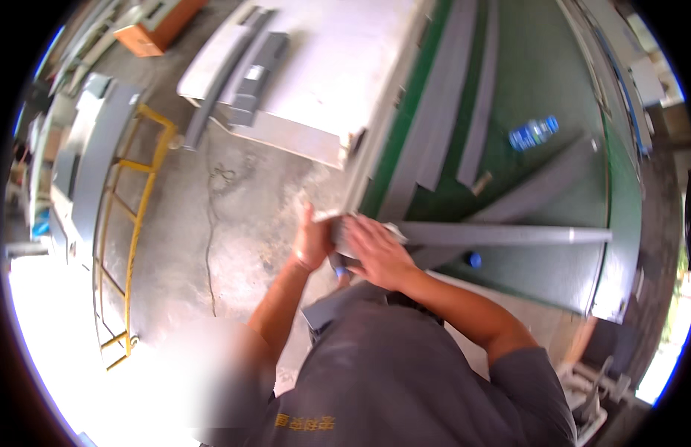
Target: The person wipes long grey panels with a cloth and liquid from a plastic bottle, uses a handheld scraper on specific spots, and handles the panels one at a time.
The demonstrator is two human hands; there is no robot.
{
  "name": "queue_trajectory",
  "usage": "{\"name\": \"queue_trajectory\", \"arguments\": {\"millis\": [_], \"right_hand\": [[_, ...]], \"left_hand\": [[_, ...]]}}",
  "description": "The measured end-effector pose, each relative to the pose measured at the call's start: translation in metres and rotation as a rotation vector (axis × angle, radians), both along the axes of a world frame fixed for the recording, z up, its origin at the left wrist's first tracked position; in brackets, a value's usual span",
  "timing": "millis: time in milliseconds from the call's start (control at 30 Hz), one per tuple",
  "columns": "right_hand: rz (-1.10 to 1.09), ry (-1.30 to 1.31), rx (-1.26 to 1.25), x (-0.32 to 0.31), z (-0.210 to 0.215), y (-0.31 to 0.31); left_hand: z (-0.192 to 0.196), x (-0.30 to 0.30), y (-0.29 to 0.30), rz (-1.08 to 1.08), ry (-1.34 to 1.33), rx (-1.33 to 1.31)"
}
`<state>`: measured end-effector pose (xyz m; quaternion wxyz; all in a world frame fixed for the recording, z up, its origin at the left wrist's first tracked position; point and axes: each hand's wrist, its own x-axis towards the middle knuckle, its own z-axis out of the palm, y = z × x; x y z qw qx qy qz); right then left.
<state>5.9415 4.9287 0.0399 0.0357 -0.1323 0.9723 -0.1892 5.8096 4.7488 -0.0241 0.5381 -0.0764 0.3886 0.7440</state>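
A long grey strip [509, 235] lies across the green table and reaches past its near left edge toward me. My left hand [312, 240] is closed at the strip's near end, its thumb raised and its other fingers mostly hidden. My right hand [376, 253] lies over the same end, fingers stretched out flat and close to the left hand. A small crumpled whitish piece [395, 232], perhaps cloth, shows beside the right hand's knuckles. Motion blurs both hands somewhat.
The green table [554, 194] bears more grey strips [442, 112], a blue-labelled bottle [533, 133] and a blue cap [473, 259]. Grey profiles lie on a white table [327, 82]. A yellow frame [140, 208] stands left; a cable [210, 246] crosses the floor.
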Motion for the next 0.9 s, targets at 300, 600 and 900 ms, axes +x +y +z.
{"name": "queue_trajectory", "arguments": {"millis": [300,600,900], "right_hand": [[0.003,0.067,0.132,-0.001,-0.025,-0.018],[-0.083,0.147,0.186,0.045,-0.016,0.034],[0.044,0.143,0.207,0.014,-0.016,0.014]], "left_hand": [[-0.011,0.009,0.023,0.007,-0.13,-0.049],[-0.03,0.004,0.021,-0.048,-0.15,0.049],[-0.156,0.002,0.037,0.034,0.195,-0.023]]}}
